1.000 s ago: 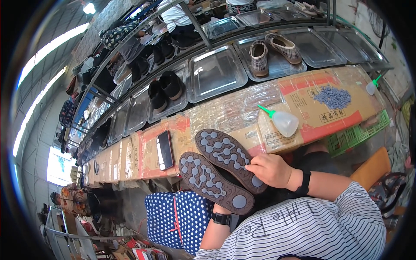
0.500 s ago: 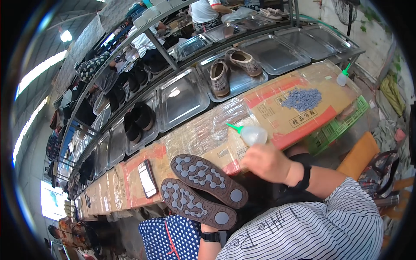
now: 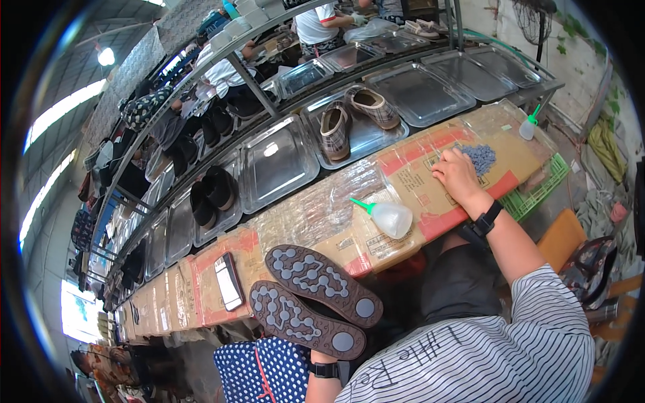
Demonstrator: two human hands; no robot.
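Observation:
A pair of shoes with brown soles and grey-blue round studs point(image 3: 322, 285) lies soles up and side by side at the table's near edge. My left hand point(image 3: 318, 354) reaches under them from below and holds them; its fingers are hidden. My right hand point(image 3: 460, 178) is down on the cardboard, at the left edge of a pile of small blue-grey pieces point(image 3: 482, 158). Its fingers are bent and slightly apart, with nothing visible in them. Nearer to me, a clear squeeze bottle with a green nozzle point(image 3: 391, 219) lies on its side.
A phone point(image 3: 228, 282) rests left of the shoes. Metal trays point(image 3: 281, 164) line the far side, one with plaid shoes point(image 3: 334, 131), another with black shoes point(image 3: 218, 188). Another green-tipped bottle point(image 3: 529, 126) stands far right, above a green crate point(image 3: 537, 191). People work behind the rack.
My right hand has let go of the squeeze bottle, which now lies on the cardboard. The hand has moved away and right to the blue-grey pile. The shoes have hardly moved.

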